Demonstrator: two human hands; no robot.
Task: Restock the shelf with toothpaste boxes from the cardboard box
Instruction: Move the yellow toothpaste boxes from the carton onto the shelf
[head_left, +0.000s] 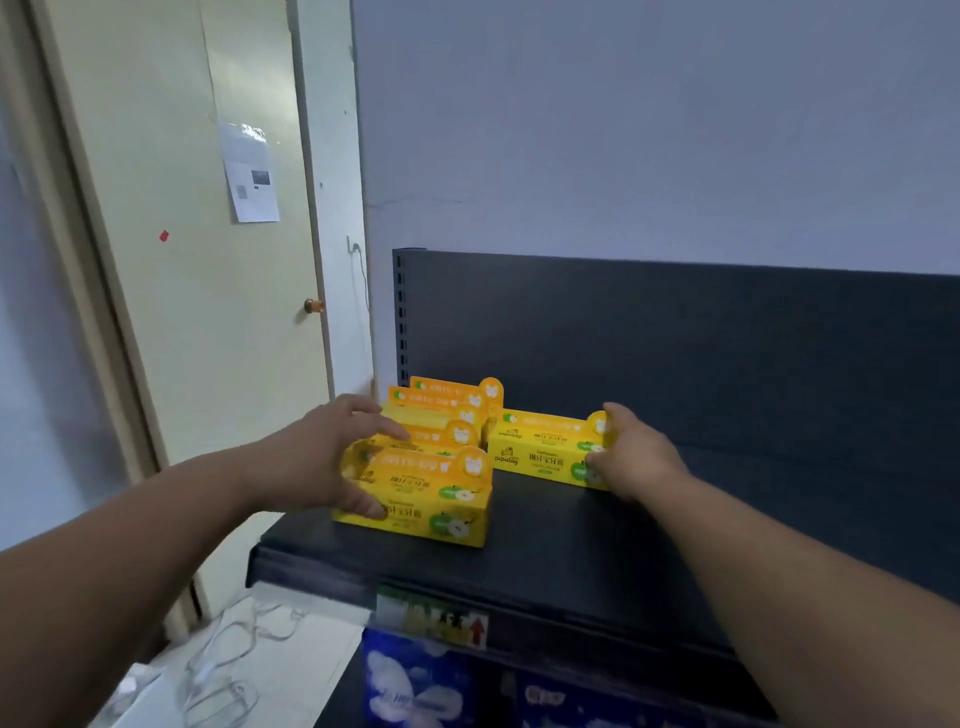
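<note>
Several yellow toothpaste boxes stand in a row front to back at the left end of the dark shelf (561, 551). My left hand (322, 457) grips the left end of the front box (426, 499), thumb low on its face and fingers over the top. One more yellow toothpaste box (540, 452) stands alone to the right of that row. My right hand (634, 457) holds its right end, fingers curled round the tab and corner. The cardboard box is out of view.
The shelf's dark back panel (727, 353) rises behind the boxes. A price label (431, 621) sits on the shelf's front edge, with blue packages (415, 686) below. A cream door (208, 312) and loose white cables (228, 654) on the floor lie to the left.
</note>
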